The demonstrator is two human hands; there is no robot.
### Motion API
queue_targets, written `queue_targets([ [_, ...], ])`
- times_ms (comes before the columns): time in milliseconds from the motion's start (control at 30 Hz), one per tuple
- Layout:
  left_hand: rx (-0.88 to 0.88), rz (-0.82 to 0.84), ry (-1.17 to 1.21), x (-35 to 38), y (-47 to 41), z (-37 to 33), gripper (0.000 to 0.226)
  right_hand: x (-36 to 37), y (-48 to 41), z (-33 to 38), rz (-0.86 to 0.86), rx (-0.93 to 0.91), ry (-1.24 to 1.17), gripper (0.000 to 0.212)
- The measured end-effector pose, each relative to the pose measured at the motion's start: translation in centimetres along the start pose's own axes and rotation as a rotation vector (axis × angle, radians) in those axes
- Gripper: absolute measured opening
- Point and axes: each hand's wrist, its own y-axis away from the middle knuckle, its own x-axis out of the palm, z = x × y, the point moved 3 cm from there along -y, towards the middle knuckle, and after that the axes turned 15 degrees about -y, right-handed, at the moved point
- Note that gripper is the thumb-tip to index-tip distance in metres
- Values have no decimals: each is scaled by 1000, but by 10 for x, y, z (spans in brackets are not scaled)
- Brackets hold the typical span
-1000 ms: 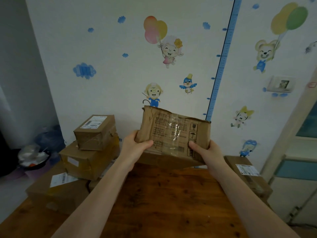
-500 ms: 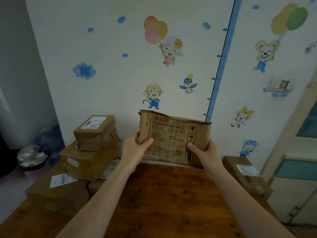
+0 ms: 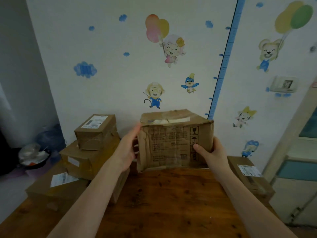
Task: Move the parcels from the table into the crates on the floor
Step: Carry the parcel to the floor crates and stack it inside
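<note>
We see a white wall [image 3: 111, 48] with cartoon stickers on it: a sheep [image 3: 172, 48] holding balloons, a monkey [image 3: 154, 95], a small blue bird [image 3: 190, 83], a bear [image 3: 267, 54] with balloons and some blue clouds [image 3: 85, 69]. A blue measuring strip [image 3: 228, 48] runs up the wall. At the right there is a switch plate [image 3: 283, 84] and a pale door [image 3: 300, 160] with bluish panels. At the left stands a grey wall [image 3: 22, 74]. Below is a brown wooden table [image 3: 171, 203] with dark knots. The light is dim.

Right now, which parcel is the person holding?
The crumpled parcel in the middle, between the left hand and right hand, printed side towards the camera. The stack at left and the labelled parcel at right lie unheld on the table.
</note>
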Motion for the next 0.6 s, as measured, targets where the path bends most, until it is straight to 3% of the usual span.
queue_targets([
  [67, -73, -44, 96, -3, -3, -1, 54, -2, 0, 1, 48, 50, -22, 43],
  [233, -73, -137, 63, -9, -1, 4, 11, -4, -6, 2, 211, 360, -276, 68],
  [367, -40, -124, -14, -7, 2, 3, 28, -2, -7, -1, 196, 442, -268, 54],
  [467, -62, -125, -117, -5, 2, 5, 33, -4, -4, -10, 87, 414, -182, 48],
  [600, -30, -166, -163, -1, 5, 11, 39, -1, -1, -9, 81, 371, -152, 43],
])
